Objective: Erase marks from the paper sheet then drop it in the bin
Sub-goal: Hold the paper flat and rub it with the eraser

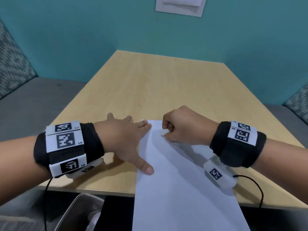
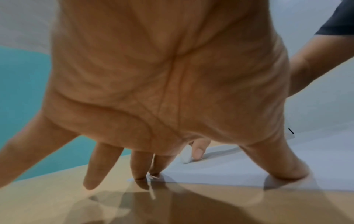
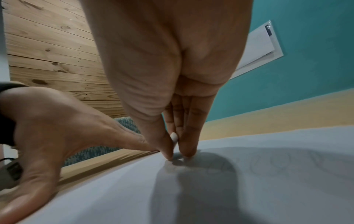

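Note:
A white paper sheet (image 1: 180, 177) lies on the wooden table (image 1: 158, 84) and hangs over its near edge. My left hand (image 1: 126, 135) is spread flat, with fingertips and thumb pressing the sheet's left edge (image 2: 239, 171). My right hand (image 1: 183, 129) pinches a small white eraser (image 1: 165, 132) and holds it down on the sheet near its far end. The eraser (image 2: 186, 154) also shows in the left wrist view, and in the right wrist view the eraser (image 3: 174, 137) sits between thumb and fingers. Faint pencil marks (image 3: 277, 160) lie on the paper beside it.
A bin with a clear liner (image 1: 80, 214) stands below the table's near edge, at the left. Grey benches (image 1: 33, 100) with patterned cushions flank the table. A teal wall (image 1: 150, 30) with a white holder (image 1: 180, 5) rises behind. Cables (image 1: 256, 184) hang from both wristbands.

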Available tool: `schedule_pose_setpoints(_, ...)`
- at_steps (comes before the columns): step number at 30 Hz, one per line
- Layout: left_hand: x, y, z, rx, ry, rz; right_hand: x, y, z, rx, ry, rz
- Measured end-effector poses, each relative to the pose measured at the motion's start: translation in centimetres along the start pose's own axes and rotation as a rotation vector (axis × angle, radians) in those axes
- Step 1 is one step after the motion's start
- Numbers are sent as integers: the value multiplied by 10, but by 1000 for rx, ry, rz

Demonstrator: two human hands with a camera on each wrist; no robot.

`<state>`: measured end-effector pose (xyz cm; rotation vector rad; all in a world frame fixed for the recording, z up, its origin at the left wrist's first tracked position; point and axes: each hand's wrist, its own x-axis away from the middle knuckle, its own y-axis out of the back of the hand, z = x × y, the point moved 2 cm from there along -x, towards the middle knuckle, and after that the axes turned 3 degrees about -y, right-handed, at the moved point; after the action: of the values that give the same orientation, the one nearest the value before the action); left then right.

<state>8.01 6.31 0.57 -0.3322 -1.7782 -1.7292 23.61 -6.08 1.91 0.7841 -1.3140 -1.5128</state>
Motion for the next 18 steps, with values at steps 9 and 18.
schedule_pose_setpoints(9,2,-2,1,41,22,11,7,-6,10,33,48,41)
schedule_pose_setpoints(18,-1,-4,2,39,9,-14,8,-14,29,117,117,83)
